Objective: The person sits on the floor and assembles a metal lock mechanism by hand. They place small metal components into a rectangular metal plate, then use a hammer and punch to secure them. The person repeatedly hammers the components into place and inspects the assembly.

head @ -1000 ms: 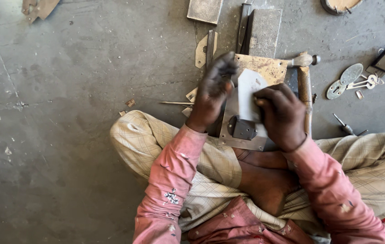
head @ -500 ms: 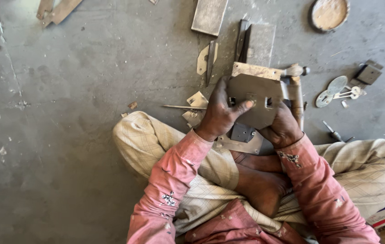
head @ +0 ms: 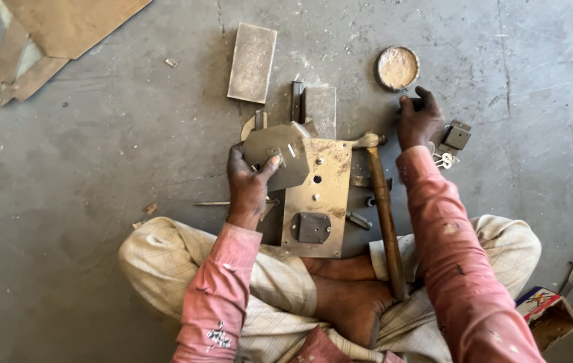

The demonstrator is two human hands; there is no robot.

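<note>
The left hand [head: 249, 185] grips a grey, angular sheet-metal plate [head: 279, 156] with a small slot cut in it, thumb pressed over the plate's lower edge and fingers closed behind, holding it tilted above the floor. At four o'clock from that plate, partly under it, lies a rusty rectangular steel plate [head: 320, 202] with small holes and a dark square block [head: 314, 227] fixed near its lower end. Just to the right of this plate a wooden-handled hammer [head: 384, 208] lies with its head at twelve o'clock and its handle running down to the person's crossed bare feet [head: 350, 296]. The right hand [head: 421, 121] is stretched out at two o'clock from the steel plate, fingers bent down onto the grey concrete floor [head: 98, 168] over something small and dark; whether it has hold of it cannot be told. A round shallow tin of pale powder [head: 397, 68] sits at eleven o'clock from that hand, and a small dark metal lock body [head: 456, 137] with keys lies just at its three o'clock.
</note>
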